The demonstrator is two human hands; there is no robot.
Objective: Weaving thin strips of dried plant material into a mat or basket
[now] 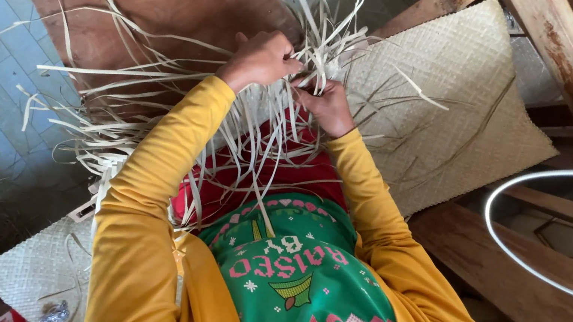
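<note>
Across my lap, over the red cloth (299,174), loose pale flat reed strips (253,133) trail down so I can feed them in one at a time. My left hand (262,59) pinches a bunch of strips; my right hand (328,107) grips neighbouring strands. Beyond them lies the tan woven mat (445,109) on a brown wooden board (143,3).

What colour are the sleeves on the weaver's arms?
Mustard yellow sleeves, clearest in the head view.
</note>
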